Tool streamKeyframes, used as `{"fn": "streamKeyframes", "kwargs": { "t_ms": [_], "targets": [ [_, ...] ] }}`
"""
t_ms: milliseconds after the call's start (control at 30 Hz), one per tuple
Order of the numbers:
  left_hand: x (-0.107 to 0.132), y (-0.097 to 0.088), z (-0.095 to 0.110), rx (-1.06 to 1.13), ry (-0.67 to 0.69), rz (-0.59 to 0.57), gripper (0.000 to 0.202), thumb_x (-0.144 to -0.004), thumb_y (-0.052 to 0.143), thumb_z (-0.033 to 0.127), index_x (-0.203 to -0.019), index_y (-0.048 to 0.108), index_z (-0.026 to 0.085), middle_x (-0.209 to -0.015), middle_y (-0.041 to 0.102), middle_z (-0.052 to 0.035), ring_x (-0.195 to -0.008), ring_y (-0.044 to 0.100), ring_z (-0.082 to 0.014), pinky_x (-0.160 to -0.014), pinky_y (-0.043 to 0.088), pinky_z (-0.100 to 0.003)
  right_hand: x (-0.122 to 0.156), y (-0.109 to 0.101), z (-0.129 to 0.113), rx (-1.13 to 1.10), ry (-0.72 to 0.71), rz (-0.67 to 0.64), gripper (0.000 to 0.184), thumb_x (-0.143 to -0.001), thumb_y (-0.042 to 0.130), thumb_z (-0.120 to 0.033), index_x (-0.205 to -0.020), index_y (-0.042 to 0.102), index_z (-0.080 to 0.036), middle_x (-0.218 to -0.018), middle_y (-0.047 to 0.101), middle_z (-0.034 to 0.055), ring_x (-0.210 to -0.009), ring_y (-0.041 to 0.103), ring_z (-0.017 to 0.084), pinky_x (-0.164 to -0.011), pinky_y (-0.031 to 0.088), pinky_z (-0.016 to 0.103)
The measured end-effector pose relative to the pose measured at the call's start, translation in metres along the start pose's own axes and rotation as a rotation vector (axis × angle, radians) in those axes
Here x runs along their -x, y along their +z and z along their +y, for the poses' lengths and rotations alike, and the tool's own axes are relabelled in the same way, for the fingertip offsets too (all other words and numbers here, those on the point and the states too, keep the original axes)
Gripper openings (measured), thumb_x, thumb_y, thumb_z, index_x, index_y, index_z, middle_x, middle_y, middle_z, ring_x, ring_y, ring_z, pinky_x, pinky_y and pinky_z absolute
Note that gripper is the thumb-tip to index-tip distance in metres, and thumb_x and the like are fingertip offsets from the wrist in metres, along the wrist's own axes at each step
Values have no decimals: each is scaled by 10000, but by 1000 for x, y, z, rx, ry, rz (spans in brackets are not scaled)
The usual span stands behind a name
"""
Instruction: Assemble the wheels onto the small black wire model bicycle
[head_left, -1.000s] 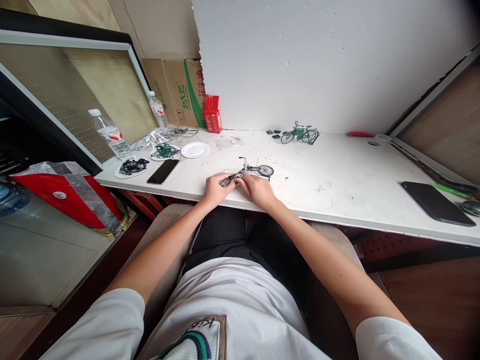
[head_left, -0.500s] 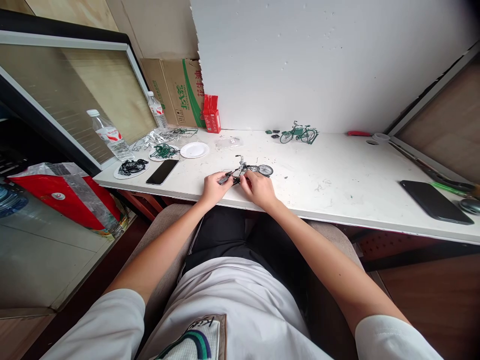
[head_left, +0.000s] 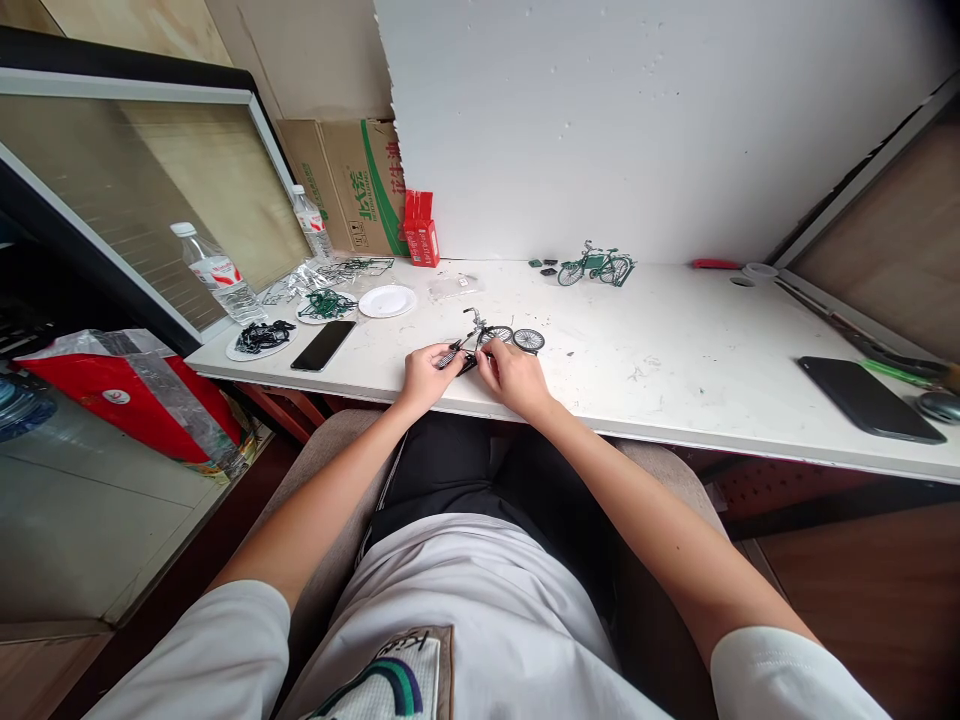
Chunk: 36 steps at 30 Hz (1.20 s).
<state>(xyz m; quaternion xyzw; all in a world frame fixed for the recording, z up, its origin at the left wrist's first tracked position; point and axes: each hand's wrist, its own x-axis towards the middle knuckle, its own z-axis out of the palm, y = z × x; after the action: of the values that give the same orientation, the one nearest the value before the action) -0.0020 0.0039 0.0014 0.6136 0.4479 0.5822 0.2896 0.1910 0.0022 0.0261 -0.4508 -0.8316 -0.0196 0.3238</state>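
Near the table's front edge, my left hand (head_left: 429, 374) pinches the rear part of a small black model bicycle (head_left: 471, 352). My right hand (head_left: 516, 372) is closed on the same model from the other side, its thumb and fingertips at the frame. The handlebar end with its thin stem sticks up beyond my fingers. Just past my right hand lies a loose spoked wheel (head_left: 529, 340); another wheel (head_left: 497, 334) is partly behind the fingers, and I cannot tell whether it is attached. My fingers cover much of the frame.
A finished-looking green model bicycle (head_left: 596, 265) stands at the back beside small dark pieces (head_left: 549, 271). On the left are plates of black parts (head_left: 262, 338) and green parts (head_left: 328, 304), a white plate (head_left: 387, 301), a phone (head_left: 323, 345) and water bottles (head_left: 219, 272). Another phone (head_left: 870, 398) lies right.
The model's handlebar end has tipped slightly to the left between my hands. Both hands keep nearly the same place and grip. The view has shifted a little.
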Motion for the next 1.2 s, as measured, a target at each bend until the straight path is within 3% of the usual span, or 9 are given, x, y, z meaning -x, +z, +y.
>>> {"fn": "streamKeyframes", "kwargs": {
  "t_ms": [400, 667, 833, 1033, 1200],
  "targets": [
    [0, 0, 4, -2, 17, -10, 249, -855, 769, 393, -933, 786, 157, -986, 809, -113, -946, 774, -244, -883, 621, -343, 0, -1, -2, 8, -5, 31, 348, -1092, 375, -427, -1087, 622, -182, -925, 744, 115, -803, 658, 238, -618, 335, 313],
    [3, -1, 5, -110, 54, -11, 255, -884, 737, 399, -942, 783, 155, -915, 794, -97, -882, 749, -220, -810, 598, -300, -1, -1, -2, 22, 1, 17, 332, -1096, 392, -419, -1102, 622, -180, -940, 748, 110, -811, 663, 233, -630, 339, 315],
    [8, 1, 8, -253, 132, 15, 190, -875, 731, 344, -942, 779, 172, -918, 792, -85, -801, 719, -187, -759, 569, -276, -2, 0, -3, 73, 29, -8, 397, -1120, 337, -442, -1117, 625, -170, -945, 755, 109, -805, 669, 220, -617, 316, 304],
    [8, 3, 8, -225, 101, 19, 202, -844, 755, 339, -952, 778, 171, -874, 786, -83, -794, 708, -193, -731, 556, -272, -1, 1, -2, 116, 18, -25, 451, -1133, 285, -466, -1105, 629, -176, -878, 756, 94, -783, 685, 227, -602, 298, 313],
    [7, 1, 5, -239, 128, 3, 178, -869, 721, 329, -939, 778, 175, -896, 787, -81, -780, 708, -187, -730, 541, -278, 0, 0, 0, -35, -31, 18, 399, -1124, 305, -453, -1267, 518, -148, -1053, 759, 140, -905, 711, 257, -631, 388, 313]
  ]
}}
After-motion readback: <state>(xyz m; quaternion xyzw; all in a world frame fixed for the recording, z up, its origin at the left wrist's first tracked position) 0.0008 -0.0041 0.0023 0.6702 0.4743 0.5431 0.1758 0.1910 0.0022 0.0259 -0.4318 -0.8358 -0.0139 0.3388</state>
